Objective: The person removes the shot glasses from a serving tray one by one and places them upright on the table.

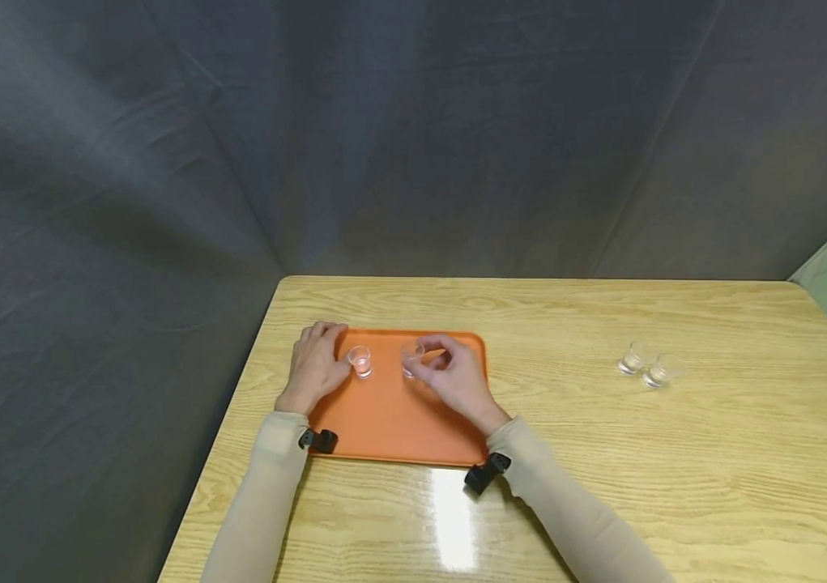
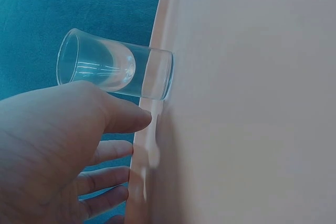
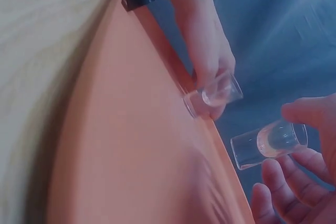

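A small clear shot glass (image 1: 360,362) with a thick base stands upright on the orange tray (image 1: 391,421), toward its far left. Beside it is my left hand (image 1: 314,364), lying along the tray's left side with the fingers loosely extended and the thumb close to the glass. My right hand (image 1: 453,376) pinches a second shot glass (image 3: 270,144) near its rim, with the thumb on one side and fingertips on the other. This glass is upright over the far middle of the tray, partly covered by the hand in the head view.
Two more clear shot glasses (image 1: 632,359) stand close together on the wooden table (image 1: 734,453), well to the right of the tray. A dark curtain (image 1: 457,146) hangs behind the table and along its left side.
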Available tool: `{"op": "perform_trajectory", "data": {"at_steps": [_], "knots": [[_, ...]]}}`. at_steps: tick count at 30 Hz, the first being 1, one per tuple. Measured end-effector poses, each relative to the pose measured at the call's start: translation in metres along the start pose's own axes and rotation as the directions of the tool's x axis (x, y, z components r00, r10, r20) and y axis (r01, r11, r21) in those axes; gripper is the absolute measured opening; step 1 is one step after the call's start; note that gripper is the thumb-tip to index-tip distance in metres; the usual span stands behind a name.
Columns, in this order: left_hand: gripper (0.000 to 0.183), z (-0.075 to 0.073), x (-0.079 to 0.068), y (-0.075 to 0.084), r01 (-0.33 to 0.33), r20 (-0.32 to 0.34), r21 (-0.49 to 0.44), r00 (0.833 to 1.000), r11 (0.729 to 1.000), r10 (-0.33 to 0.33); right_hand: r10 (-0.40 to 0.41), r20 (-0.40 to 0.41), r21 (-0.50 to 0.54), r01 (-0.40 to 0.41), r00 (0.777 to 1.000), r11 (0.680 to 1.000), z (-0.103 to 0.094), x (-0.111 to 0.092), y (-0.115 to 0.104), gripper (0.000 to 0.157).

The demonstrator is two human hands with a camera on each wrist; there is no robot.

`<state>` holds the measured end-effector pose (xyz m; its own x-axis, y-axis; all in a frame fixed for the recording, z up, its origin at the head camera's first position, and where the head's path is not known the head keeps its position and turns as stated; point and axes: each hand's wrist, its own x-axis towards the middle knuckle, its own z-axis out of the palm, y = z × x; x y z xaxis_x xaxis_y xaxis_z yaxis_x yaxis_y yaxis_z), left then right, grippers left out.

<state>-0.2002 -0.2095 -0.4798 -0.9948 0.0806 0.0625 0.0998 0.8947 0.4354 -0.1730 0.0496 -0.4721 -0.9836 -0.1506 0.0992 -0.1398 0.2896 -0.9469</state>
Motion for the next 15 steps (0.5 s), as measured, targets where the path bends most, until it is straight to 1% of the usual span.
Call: {"op": "perform_trajectory", "data": {"at_steps": [7,15], "knots": [[0.055,0.0,0.0,0.0,0.011,0.001,-0.005,1.0,1.0,-0.011,0.024,-0.024,0.025,-0.023,0.999,0.999,-0.014,0.001,0.005,0.038],[0.055,0.0,-0.001,0.0,0.007,-0.001,-0.005,1.0,1.0,-0.007,0.097,-0.048,0.075,-0.093,0.994,0.993,-0.029,-0.001,0.009,0.034]]}}
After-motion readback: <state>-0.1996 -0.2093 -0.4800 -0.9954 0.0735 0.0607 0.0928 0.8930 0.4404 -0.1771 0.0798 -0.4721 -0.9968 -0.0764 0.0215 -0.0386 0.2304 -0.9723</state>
